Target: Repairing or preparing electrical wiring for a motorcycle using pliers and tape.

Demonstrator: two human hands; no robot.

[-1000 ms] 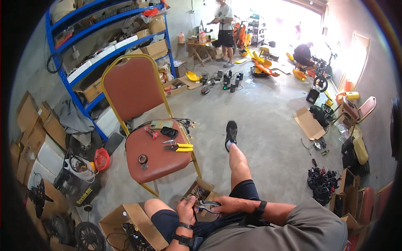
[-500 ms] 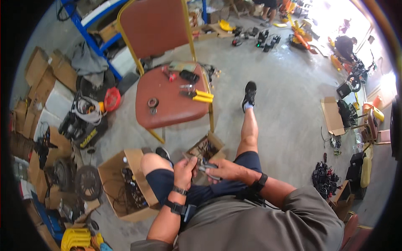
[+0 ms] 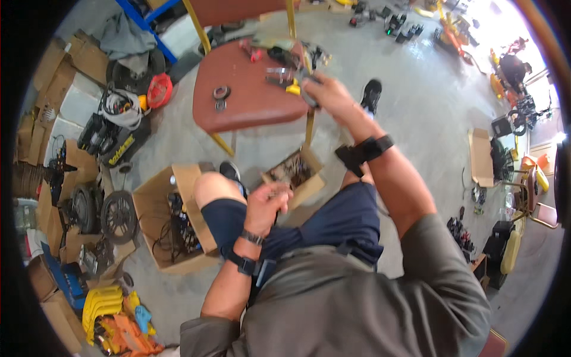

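The right hand [image 3: 329, 96] is clamped on a grey-handled tool [image 3: 309, 94] at the 3 o'clock edge of the chair seat [image 3: 253, 113]. Just beside it, at 9 o'clock, lies a yellow-handled tool [image 3: 293, 88]. A dark ring [image 3: 221, 92] rests at the seat's 9 o'clock side. The left hand [image 3: 265, 208] has its fingers curled; whether they grip anything cannot be told. A small carton [image 3: 308, 189] stands near it at 1 o'clock.
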